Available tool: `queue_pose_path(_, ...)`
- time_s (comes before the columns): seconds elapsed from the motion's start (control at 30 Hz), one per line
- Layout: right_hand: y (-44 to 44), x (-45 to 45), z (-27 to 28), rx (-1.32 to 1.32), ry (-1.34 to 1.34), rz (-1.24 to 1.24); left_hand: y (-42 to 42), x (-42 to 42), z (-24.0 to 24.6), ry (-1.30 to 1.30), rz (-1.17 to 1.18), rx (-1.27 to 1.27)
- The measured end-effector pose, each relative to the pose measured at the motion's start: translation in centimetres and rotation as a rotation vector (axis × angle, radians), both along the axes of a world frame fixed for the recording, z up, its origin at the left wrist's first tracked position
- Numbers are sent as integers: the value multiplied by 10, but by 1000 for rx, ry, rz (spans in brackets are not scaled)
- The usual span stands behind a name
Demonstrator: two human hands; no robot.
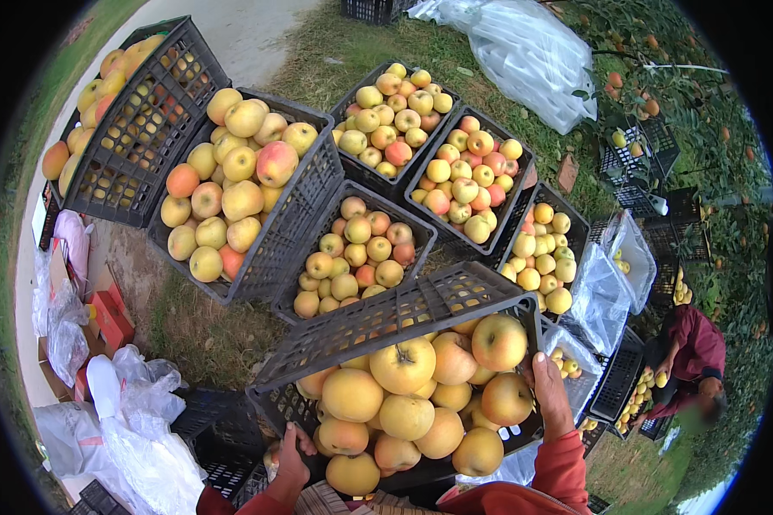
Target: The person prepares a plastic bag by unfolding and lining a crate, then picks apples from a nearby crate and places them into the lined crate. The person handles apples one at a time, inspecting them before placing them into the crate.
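Observation:
A black plastic crate (399,322) heaped with yellow-orange apples (406,415) is tilted close before me. My right hand (549,389) grips its right end, the thumb up on the rim and the fingers partly hidden behind it. At the lower left corner, my left hand (291,456) holds the crate's edge, its thumb upward. Beyond the tilted crate stands another crate (419,241) of smaller yellow and reddish apples. To the left, a large crate (325,167) of yellow apples with a few red ones adjoins a further full crate (200,58).
More apple crates (528,154) stand at the back and right. Clear plastic bags (142,444) and a red box (111,322) lie at left, plastic wrap (528,58) on the grass. A person in a dark red top (699,341) bends over apples at right, beside fruit trees.

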State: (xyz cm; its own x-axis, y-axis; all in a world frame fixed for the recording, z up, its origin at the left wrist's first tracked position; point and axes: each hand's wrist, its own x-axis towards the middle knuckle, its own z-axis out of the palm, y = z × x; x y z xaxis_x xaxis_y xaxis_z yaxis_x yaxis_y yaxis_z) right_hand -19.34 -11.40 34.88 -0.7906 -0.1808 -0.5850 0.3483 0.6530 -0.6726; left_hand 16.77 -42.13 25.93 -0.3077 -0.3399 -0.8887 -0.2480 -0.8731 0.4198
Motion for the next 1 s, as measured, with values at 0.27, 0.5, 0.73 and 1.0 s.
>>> queue_pose_path(0.27, 136, 64, -43, 68, -121, -60, 101, 45, 12, -183, -95, 96)
queue_pose_path(0.5, 157, 58, -112, 155, -182, 79, 154, 69, -54, -237, -77, 249)
queue_pose_path(0.73, 164, 30, -230, 37, -173, 136, 185, 62, -145, -201, 27, 241)
queue_pose_path(1.0, 165, -52, -340, 23, -156, 280, 252, 20, -243, -193, 183, 217)
